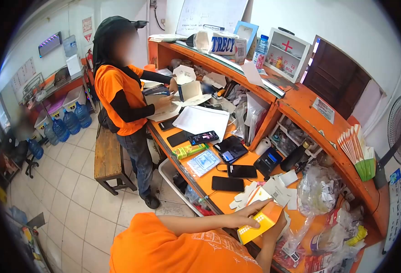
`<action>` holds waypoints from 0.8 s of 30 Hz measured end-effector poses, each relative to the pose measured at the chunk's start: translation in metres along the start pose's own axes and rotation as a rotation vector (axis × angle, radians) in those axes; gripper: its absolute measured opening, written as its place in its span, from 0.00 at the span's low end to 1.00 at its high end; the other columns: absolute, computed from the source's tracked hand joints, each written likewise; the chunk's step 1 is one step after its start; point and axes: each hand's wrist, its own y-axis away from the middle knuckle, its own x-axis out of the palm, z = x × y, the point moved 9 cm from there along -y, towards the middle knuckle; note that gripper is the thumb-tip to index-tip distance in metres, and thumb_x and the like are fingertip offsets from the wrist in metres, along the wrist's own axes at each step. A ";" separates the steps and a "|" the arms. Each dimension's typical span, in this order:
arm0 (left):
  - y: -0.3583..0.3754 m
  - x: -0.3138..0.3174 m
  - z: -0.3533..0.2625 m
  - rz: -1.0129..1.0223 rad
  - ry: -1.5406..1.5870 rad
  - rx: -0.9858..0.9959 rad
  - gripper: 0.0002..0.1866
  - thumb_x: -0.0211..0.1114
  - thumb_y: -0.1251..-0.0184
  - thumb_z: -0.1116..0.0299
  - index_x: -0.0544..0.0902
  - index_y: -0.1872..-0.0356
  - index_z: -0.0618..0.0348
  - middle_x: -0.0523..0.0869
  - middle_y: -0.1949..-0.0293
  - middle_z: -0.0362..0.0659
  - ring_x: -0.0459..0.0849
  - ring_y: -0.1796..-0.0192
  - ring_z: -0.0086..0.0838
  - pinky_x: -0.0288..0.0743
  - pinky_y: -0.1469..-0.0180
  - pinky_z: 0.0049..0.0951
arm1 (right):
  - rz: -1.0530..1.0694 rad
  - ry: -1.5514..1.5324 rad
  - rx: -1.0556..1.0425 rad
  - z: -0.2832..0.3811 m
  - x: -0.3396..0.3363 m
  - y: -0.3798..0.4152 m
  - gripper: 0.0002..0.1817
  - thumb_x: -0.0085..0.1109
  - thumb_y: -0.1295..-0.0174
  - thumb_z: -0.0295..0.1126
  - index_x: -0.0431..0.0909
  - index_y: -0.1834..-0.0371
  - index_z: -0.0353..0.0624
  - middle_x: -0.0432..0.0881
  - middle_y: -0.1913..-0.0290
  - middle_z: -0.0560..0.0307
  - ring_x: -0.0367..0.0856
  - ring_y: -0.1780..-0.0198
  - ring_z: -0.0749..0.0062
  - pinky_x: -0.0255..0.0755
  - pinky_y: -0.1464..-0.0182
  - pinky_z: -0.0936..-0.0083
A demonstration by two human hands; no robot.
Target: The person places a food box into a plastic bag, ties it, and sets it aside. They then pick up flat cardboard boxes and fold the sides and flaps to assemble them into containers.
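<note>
A yellow and orange paper carton [257, 226] with white dots on one side is held between my two hands over the front edge of the orange desk. My left hand [247, 215] grips it from the left, thumb across its face. On the other side, my right hand [277, 228] wraps round it, its fingers partly hidden behind the box. Just beyond the carton lie unfolded white and grey cardboard pieces [280, 189]. A black phone [227, 184] rests left of these pieces, with another dark phone [242, 171] behind it.
A co-worker in an orange shirt [121, 98] stands at the far end, hands on an open carton [191, 92]. White paper [201, 122], a green-yellow packet [190, 150] and several phones cover the desk. Clear plastic bags [318, 189] pile up at right; a wooden bench [105, 157] stands left.
</note>
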 end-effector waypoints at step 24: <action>-0.119 -0.045 -0.033 -0.558 -0.675 0.141 0.15 0.67 0.48 0.68 0.78 0.61 0.65 0.81 0.69 0.44 0.78 0.66 0.22 0.72 0.63 0.24 | -0.188 -1.311 0.480 -0.152 -0.143 -0.024 0.32 0.46 0.37 0.42 0.49 0.33 0.43 0.64 0.41 0.48 0.65 0.43 0.64 0.65 0.46 0.68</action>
